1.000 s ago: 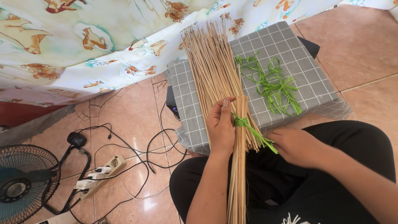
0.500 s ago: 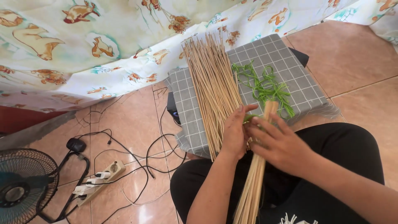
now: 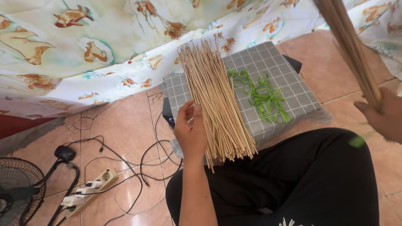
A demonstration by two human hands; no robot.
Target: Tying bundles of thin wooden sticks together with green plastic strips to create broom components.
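A spread pile of thin pale sticks (image 3: 215,98) lies on a grey checked cushion (image 3: 289,88). My left hand (image 3: 190,132) rests on the pile's left side, fingers apart, touching the sticks. Off to the right, my right hand (image 3: 383,115) is closed around a tied bundle of sticks (image 3: 347,46) that points up and away towards the top edge of the view. Green leaf strips (image 3: 264,94) lie on the cushion to the right of the pile.
A patterned cloth (image 3: 83,50) hangs behind the cushion. On the tiled floor at left are black cables (image 3: 138,167), a white power strip (image 3: 90,190) and a fan (image 3: 16,190). My black-trousered legs (image 3: 293,180) fill the lower right.
My right hand has lifted a bundle of sticks off my lap and swung it up to the right. My left hand has let go of it and settled on the loose pile.
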